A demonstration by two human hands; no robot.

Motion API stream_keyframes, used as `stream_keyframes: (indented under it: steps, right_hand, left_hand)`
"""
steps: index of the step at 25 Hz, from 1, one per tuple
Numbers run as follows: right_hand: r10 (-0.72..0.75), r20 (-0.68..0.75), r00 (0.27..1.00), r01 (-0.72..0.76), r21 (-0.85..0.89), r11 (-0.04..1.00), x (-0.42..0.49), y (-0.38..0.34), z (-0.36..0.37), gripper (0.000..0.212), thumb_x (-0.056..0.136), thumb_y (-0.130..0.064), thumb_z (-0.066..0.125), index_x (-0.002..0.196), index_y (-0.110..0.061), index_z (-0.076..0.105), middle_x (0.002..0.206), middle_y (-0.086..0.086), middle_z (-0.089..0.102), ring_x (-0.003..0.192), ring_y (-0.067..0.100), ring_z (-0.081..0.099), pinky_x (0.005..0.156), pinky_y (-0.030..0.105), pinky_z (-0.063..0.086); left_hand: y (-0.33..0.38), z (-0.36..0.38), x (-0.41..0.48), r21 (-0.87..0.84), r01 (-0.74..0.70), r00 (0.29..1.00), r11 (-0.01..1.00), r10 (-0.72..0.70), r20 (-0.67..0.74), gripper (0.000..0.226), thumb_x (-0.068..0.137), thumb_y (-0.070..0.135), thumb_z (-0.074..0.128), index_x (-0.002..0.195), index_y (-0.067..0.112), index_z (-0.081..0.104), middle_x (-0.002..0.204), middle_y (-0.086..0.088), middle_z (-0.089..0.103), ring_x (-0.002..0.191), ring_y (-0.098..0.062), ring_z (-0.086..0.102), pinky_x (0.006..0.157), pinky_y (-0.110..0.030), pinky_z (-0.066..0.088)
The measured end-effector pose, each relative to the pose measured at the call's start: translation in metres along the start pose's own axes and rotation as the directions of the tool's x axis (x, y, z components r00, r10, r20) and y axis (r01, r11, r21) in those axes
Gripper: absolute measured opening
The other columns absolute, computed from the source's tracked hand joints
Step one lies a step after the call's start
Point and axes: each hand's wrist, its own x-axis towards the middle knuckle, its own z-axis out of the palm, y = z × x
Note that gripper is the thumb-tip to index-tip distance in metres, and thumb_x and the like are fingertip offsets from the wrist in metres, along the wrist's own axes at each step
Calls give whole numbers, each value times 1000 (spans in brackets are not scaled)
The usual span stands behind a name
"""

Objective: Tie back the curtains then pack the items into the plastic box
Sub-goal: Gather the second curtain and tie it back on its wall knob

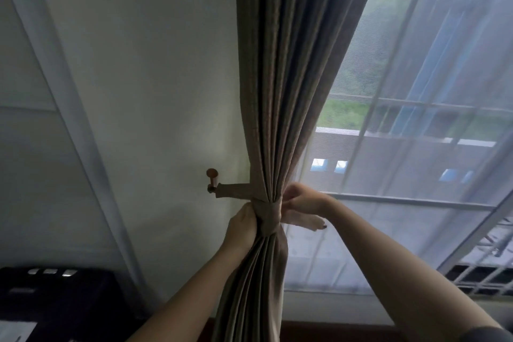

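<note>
Gripping the curtain (291, 78): left hand (241, 228), seemingly right hand (302, 200).

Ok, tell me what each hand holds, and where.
Left hand grips the gathered curtain at the tieback band, left side. Right hand curls its fingers at the band's right edge; its exact hold is hidden.

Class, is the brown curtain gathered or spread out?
Gathered: the tieback cinches the curtain into a tight bunch and runs to the wall peg.

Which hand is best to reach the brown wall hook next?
Probably the left hand: it grips the curtain nearer the hook; the right hand is on the curtain's far side.
</note>
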Motion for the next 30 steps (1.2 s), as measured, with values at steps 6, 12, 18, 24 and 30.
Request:
stream_keyframes:
  steps: [6, 12, 18, 24, 30]
  right_hand:
    - [-22, -224, 974, 75, 232, 970, -7, -2, -1, 20, 91, -17, 57, 86, -1, 66, 79, 9, 57, 77, 17, 52, 72, 30, 44]
    - [8, 24, 1000, -21, 606, 795, -25, -7, 13, 23, 96, -5, 42, 92, -10, 64, 86, 5, 62, 80, 15, 59, 84, 31, 51]
    - [19, 44, 999, -39, 506, 862, -36, -26, 5, 17, 89, 7, 42, 94, 3, 58, 92, 9, 55, 83, 20, 56, 80, 25, 49]
    - [8, -123, 992, 7, 121, 993, -29, -36, 14, 52, 67, -50, 75, 105, -15, 68, 103, 3, 68, 98, 16, 62, 83, 28, 54]
    - [-68, -399, 914, -9, -189, 982, -24, -35, 14, 44, 75, -46, 69, 103, -12, 68, 103, 9, 58, 98, 22, 51, 79, 33, 49]
  left_hand:
    - [14, -4, -21, -69, -143, 986, 987, 136, -101, 26, 101, 23, 30, 96, 21, 55, 79, 13, 53, 75, 1, 50, 72, -17, 37]
    - [3, -2, -32, 103, -234, 934, 967, 253, -251, 23, 98, 19, 36, 82, 15, 52, 69, 2, 56, 63, -11, 54, 54, -18, 36]
    - [-23, -2, -58, 203, -529, 829, 824, 553, -81, 31, 77, 39, 63, 58, 19, 47, 69, 12, 53, 59, -6, 54, 58, -10, 40]
    - [-20, 35, -54, 608, -386, 863, 694, 504, -26, 34, 81, 40, 60, 95, 10, 69, 117, -4, 53, 104, -15, 55, 93, -20, 46]
    - [21, 9, -76, 673, -271, 919, 688, 393, -31, 35, 98, 40, 34, 106, 14, 56, 101, -7, 64, 91, -26, 60, 74, -32, 47]
